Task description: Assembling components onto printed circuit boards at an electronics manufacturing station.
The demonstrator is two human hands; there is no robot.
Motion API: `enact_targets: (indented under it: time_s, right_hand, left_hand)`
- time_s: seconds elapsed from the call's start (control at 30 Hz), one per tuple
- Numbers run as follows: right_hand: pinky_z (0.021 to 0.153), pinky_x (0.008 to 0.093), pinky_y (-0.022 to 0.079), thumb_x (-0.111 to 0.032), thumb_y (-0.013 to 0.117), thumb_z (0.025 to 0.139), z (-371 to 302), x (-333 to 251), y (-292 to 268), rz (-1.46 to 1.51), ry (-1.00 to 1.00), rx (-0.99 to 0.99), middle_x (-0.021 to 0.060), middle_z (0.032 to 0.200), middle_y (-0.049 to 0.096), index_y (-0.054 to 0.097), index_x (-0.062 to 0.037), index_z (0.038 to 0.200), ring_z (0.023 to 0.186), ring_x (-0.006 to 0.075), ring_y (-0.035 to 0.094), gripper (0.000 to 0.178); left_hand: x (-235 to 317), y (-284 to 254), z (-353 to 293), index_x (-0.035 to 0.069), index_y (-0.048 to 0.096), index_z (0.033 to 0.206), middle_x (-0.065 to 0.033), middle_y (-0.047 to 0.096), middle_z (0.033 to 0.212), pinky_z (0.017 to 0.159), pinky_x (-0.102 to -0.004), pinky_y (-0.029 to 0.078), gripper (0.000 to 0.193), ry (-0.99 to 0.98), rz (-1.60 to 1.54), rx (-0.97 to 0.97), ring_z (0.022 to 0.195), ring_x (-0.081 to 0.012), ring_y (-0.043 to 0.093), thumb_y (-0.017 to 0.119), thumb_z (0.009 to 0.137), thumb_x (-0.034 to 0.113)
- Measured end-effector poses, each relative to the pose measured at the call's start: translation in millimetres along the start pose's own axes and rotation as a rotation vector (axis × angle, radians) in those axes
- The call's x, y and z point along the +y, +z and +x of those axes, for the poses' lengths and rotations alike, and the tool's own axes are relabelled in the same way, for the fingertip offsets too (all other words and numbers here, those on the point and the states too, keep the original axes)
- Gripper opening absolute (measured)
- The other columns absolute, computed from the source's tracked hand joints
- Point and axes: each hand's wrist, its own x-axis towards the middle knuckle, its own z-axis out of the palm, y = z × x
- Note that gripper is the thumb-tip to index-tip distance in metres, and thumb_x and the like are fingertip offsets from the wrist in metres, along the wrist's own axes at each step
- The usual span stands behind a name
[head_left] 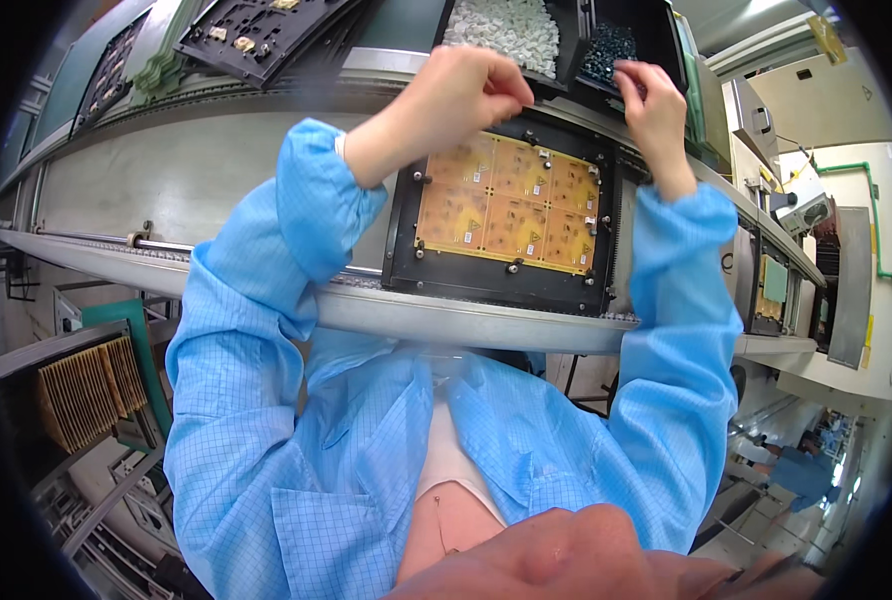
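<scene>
My left hand (471, 85) hovers above the far left corner of a black carrier frame (401, 250), close to a black bin of small white plastic parts (511, 35). Its fingers are curled together; whatever they hold is hidden. At the near edge of a second bin, filled with small dark blue parts (608, 52), is my right hand (656, 110), thumb and fingers pinched. Anything between them is too small to make out. The carrier frame bears a panel of yellow-orange circuit boards (511, 205), with black clamps around its edge and a few small pale parts on it.
The carrier rests on a conveyor with a metal front rail (466, 318). Black trays (256, 45) with several parts lie at the far left. A rack of brown boards (81, 395) stands at the lower left. Another person (804, 472) is in the background at the lower right.
</scene>
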Motion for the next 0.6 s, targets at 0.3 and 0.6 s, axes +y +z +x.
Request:
enact_targets:
  time_s: [0.3,0.6]
  right_hand:
    - [0.087,0.0434,0.054,-0.016,0.068,0.089,55.7,42.4,45.3,-0.261,-0.001,-0.368,0.0168,0.098,0.072,0.074,-0.0101,0.106,0.098,0.0364,0.068,0.019]
    - [0.078,0.0438,0.052,-0.008,0.066,0.085,36.0,2.3,46.0,-0.025,-0.137,0.082,0.017,0.09,0.067,0.073,-0.0025,0.089,0.082,0.0353,0.065,0.009]
  left_hand:
    - [7.7,19.9,-27.3,0.007,0.077,0.091,-0.0106,0.072,0.087,0.074,-0.0338,0.057,0.013,-0.068,-0.002,-0.168,0.082,-0.0237,0.071,0.07,0.08,0.007]
    - [-23.9,52.7,-38.0,0.005,0.073,0.09,-0.0137,0.072,0.085,0.08,-0.0421,0.055,0.013,0.151,0.323,-0.33,0.085,-0.0342,0.069,0.068,0.078,0.006]
